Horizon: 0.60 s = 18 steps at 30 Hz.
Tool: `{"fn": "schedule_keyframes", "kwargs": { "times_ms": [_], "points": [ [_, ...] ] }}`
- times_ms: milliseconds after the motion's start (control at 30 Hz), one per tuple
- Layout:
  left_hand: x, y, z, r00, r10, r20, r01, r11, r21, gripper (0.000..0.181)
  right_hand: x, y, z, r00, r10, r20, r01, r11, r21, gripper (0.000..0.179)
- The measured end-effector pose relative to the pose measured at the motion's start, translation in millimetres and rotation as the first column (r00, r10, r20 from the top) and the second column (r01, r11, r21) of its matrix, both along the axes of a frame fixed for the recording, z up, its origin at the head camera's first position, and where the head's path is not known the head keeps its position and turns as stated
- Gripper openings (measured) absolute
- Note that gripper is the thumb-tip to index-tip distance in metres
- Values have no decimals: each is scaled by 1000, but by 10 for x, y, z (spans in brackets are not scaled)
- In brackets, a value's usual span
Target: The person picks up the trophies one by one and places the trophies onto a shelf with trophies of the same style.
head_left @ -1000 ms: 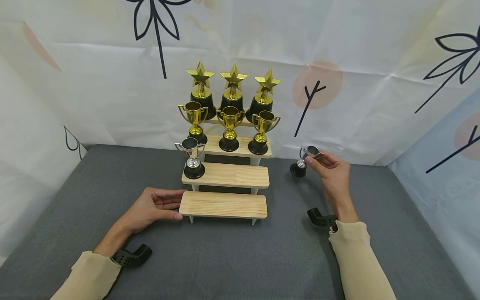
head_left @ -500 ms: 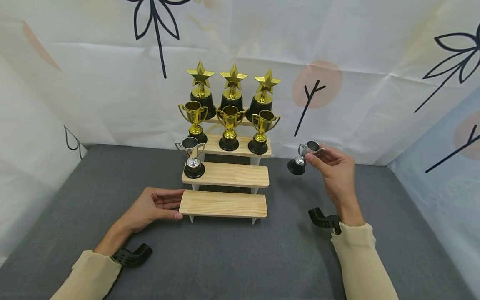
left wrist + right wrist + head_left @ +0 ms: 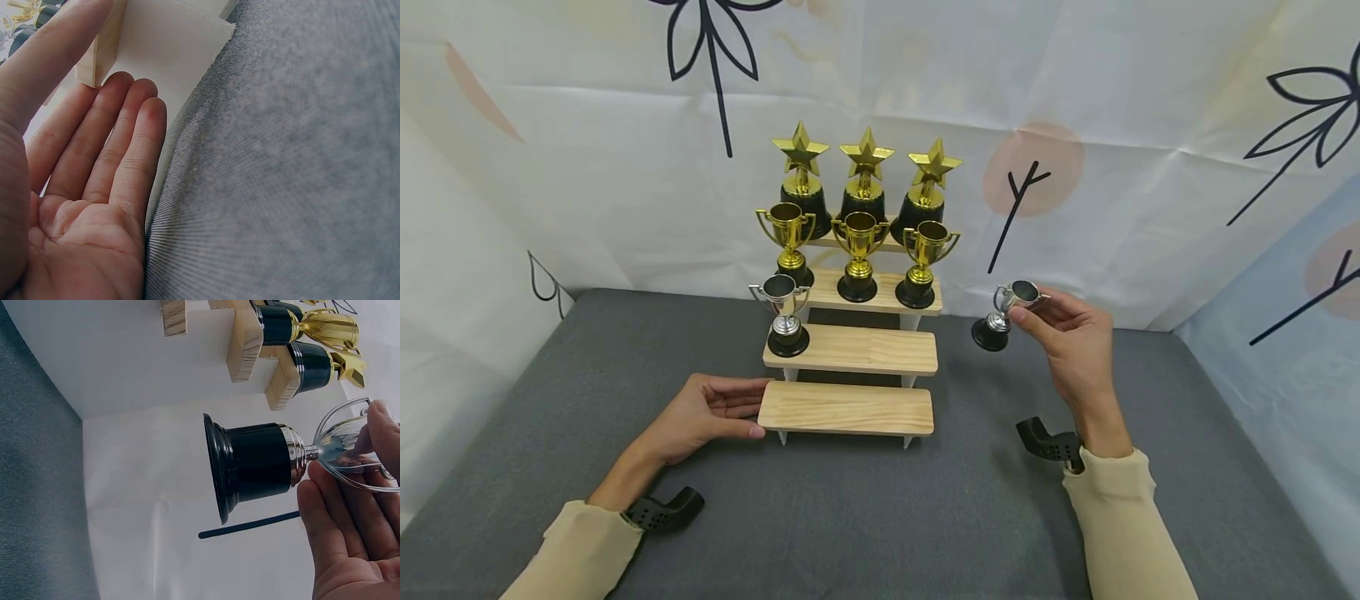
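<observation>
My right hand [image 3: 1075, 350] pinches a small silver trophy cup [image 3: 1022, 293] by its bowl between thumb and fingers. The cup tilts, its black base [image 3: 256, 462] pointing left and down, apart from the stand. At the left end of the bottom wooden shelf [image 3: 846, 408] lies my left hand [image 3: 707, 417], thumb at the front corner and the other fingers extended at the end. In the left wrist view those fingers look nearly straight beside the shelf's end [image 3: 103, 53]. Another silver trophy cup [image 3: 782, 304] stands upright on the left of the second shelf [image 3: 865, 350].
Gold trophy cups [image 3: 860, 242] occupy the third shelf. Gold star trophies [image 3: 867, 162] stand on the top shelf, before a white patterned backdrop [image 3: 1112, 167]. Grey cloth [image 3: 850, 517] covers the table under the tiered stand.
The right hand has risen slightly with the silver trophy cup, and the cup's base has shifted a little left. My left hand has stayed at the shelf's end.
</observation>
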State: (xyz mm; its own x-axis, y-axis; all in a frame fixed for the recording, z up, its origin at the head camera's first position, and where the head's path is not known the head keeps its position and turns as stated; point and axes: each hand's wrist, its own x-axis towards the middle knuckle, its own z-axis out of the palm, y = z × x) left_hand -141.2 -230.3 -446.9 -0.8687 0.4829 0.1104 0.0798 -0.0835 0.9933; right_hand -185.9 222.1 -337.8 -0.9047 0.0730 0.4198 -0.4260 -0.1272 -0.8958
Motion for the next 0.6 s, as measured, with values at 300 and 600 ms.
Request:
{"fn": "schedule_keyframes", "kwargs": {
  "times_ms": [300, 600],
  "points": [
    [5, 2, 15, 1000, 9, 7, -9, 1000, -15, 75, 31, -41, 36, 1000, -8, -7, 8, 1000, 4, 30],
    [9, 4, 17, 1000, 6, 9, -6, 1000, -9, 75, 84, -77, 90, 1000, -12, -20, 13, 999, 49, 30]
  ]
}}
